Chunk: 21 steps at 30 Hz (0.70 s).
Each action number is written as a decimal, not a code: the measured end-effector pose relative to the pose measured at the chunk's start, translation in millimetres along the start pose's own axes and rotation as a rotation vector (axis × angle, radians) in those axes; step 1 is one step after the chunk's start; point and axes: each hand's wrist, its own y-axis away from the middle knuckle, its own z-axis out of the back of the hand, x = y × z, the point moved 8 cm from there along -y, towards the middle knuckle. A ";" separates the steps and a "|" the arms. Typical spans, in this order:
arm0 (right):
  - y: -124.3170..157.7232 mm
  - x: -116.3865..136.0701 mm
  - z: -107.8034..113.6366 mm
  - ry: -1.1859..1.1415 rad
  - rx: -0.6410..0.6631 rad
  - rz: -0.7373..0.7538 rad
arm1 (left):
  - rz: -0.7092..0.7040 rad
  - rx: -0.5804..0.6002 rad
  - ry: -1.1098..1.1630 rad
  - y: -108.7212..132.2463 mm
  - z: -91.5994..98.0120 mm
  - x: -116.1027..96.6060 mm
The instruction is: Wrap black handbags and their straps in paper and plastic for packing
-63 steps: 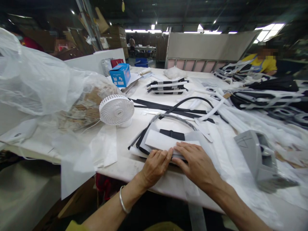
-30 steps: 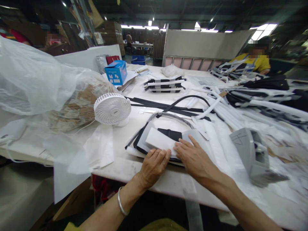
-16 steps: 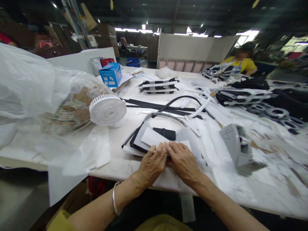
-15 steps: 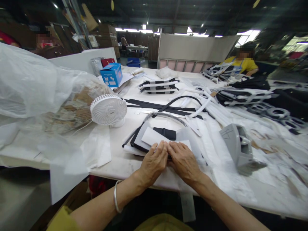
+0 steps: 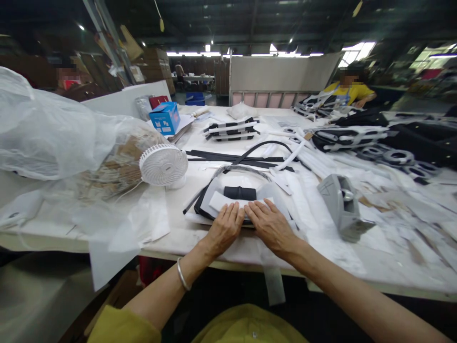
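Note:
In front of me on the table lies a black bag (image 5: 202, 204), with translucent white sheets around it and its wrapped handle arching behind. My left hand (image 5: 227, 226) lies flat on a white foam sheet (image 5: 222, 201) over the bag, fingers stretched out. Beside it my right hand (image 5: 268, 222) presses on the same sheet, its fingers extended and slightly spread. Just beyond the fingertips a black rolled piece (image 5: 240, 192) with a band round its middle rests on the bag. What lies under my palms is hidden.
A white fan (image 5: 163, 165) and a large plastic bag of brown pieces (image 5: 114, 162) stand to the left. A grey tape dispenser (image 5: 339, 205) sits to the right. Black strips (image 5: 210, 156) and wrapped bundles (image 5: 232, 129) lie behind. A co-worker in yellow (image 5: 352, 93) sits far right.
My fingers have flattened and moved slightly apart on the white sheet, which now lies lower and straighter. More of the black rolled piece shows. The view has shifted a little.

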 end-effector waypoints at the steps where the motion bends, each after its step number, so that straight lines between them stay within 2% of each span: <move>1: 3.4 -1.2 -0.5 0.023 -0.008 0.003 | -0.005 -0.004 -0.004 0.0 0.3 -0.6; 4: 12.7 -1.5 -4.6 0.040 -0.026 0.031 | -0.013 0.041 -0.010 0.3 1.9 -3.7; 8: 18.7 0.4 -7.8 0.023 -0.076 0.042 | 0.014 0.194 0.086 -8.0 9.6 0.9; 11: 20.2 0.7 -9.4 0.025 -0.124 0.025 | -0.001 0.368 0.214 -30.7 13.0 11.6; 13: 21.4 1.4 -11.1 0.041 -0.164 0.020 | -0.088 0.526 0.333 -48.5 8.3 12.3; 14: 22.2 1.9 -12.3 0.049 -0.181 0.018 | -0.080 0.562 0.363 -58.1 5.7 16.0; 17: 24.8 3.1 -14.8 0.045 -0.202 0.011 | 0.035 0.515 0.349 -80.9 -4.4 27.3; 21: 18.3 -7.7 -4.5 -0.131 -0.094 -0.017 | 0.166 0.410 0.327 -79.7 -21.4 27.9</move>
